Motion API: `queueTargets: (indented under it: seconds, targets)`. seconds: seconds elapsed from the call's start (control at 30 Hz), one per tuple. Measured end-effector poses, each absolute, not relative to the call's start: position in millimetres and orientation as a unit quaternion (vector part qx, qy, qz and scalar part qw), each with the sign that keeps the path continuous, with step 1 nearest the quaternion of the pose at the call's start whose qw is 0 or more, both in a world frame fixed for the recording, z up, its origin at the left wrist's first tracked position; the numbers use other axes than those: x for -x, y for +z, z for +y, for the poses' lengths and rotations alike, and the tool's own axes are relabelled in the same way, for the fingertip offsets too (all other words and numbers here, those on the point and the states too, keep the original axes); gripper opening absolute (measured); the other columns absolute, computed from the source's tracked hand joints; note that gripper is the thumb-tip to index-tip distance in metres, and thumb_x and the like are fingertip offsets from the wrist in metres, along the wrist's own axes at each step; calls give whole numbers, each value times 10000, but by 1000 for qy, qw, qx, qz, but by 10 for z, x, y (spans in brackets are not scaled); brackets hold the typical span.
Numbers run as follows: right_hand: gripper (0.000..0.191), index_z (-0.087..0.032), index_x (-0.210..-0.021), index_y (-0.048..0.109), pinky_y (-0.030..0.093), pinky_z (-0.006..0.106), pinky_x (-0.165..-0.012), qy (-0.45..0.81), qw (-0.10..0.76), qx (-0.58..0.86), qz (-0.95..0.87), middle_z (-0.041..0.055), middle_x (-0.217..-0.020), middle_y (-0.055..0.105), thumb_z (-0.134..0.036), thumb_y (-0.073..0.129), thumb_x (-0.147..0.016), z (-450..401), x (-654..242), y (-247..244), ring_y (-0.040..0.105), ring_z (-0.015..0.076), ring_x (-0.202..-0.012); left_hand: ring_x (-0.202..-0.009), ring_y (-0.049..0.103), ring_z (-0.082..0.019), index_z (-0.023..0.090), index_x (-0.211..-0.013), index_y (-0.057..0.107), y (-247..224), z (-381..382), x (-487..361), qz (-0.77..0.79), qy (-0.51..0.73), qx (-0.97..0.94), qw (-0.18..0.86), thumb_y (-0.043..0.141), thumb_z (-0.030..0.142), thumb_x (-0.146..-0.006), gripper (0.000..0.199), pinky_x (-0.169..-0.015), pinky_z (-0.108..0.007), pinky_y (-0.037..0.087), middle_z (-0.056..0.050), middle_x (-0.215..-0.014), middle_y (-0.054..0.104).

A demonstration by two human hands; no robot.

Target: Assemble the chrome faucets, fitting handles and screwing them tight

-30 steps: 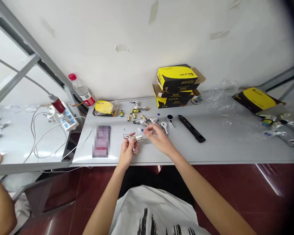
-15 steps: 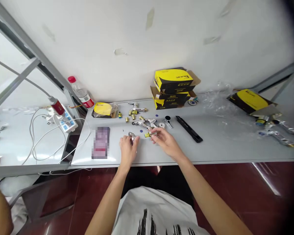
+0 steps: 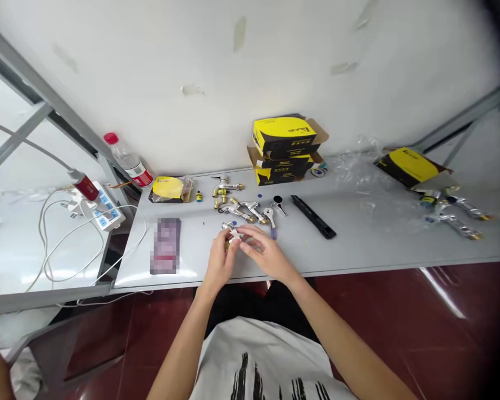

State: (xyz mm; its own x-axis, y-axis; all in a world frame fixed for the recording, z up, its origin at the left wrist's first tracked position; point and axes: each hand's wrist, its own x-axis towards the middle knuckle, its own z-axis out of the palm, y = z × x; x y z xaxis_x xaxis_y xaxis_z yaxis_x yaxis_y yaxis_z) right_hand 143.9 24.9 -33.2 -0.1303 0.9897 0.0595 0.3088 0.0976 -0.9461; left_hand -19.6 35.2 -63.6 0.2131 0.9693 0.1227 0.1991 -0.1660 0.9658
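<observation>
Near the table's front edge, my left hand (image 3: 221, 256) is closed around a small chrome faucet (image 3: 235, 234), with a bit of brass colour showing below. Its far end sticks out past my fingers. My right hand (image 3: 267, 254) meets it from the right, thumb and fingertips pinched on the same piece; the fingers hide much of it. Just beyond lie chrome faucet bodies (image 3: 254, 210) with brass ends. A chrome lever handle (image 3: 269, 214) with a blue lower part lies right of them, beside a dark-topped chrome handle (image 3: 279, 201).
Yellow-black boxes (image 3: 284, 136) are stacked by the wall. A black utility knife (image 3: 314, 218) lies to the right. Clear plastic, another box (image 3: 412, 166) and more faucets (image 3: 458, 225) are further right. A bottle (image 3: 129, 162), power strip (image 3: 108, 208) and cables are left.
My right hand has moved left, from holding a small yellow-ringed valve cartridge apart to meeting my left hand at the faucet. That cartridge is no longer visible between my fingers. The view has shifted slightly.
</observation>
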Motion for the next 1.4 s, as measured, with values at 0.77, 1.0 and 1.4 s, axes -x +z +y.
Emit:
queueTargets:
  seconds: [0.77, 1.0, 1.4]
  targets:
    - [396, -109, -1203, 602, 497, 430, -961, 137, 174, 786, -578, 163, -1086, 663, -256, 365, -922, 299, -2524, -177, 637, 263, -1012, -636, 431, -81, 200, -904, 478, -942, 581, 316, 344, 510, -424, 664, 601, 537, -879, 359, -653, -245, 385, 28, -777, 458]
    - [407, -229, -1237, 614, 523, 350, -949, 259, 156, 640, -707, 65, -1206, 669, -378, 320, -1000, 1, -2179, 229, 645, 202, -1076, -659, 400, -99, 199, -923, 494, -911, 556, 303, 315, 491, -470, 662, 589, 512, -895, 328, -650, -247, 380, 21, -741, 427]
    - [379, -193, -1198, 634, 530, 379, -972, 212, 120, 585, -774, 90, -1210, 680, -229, 321, -987, 181, -1953, 150, 650, 215, -1116, -676, 441, -110, 201, -914, 471, -860, 540, 315, 322, 475, -482, 663, 576, 543, -888, 359, -669, -265, 433, 8, -783, 456]
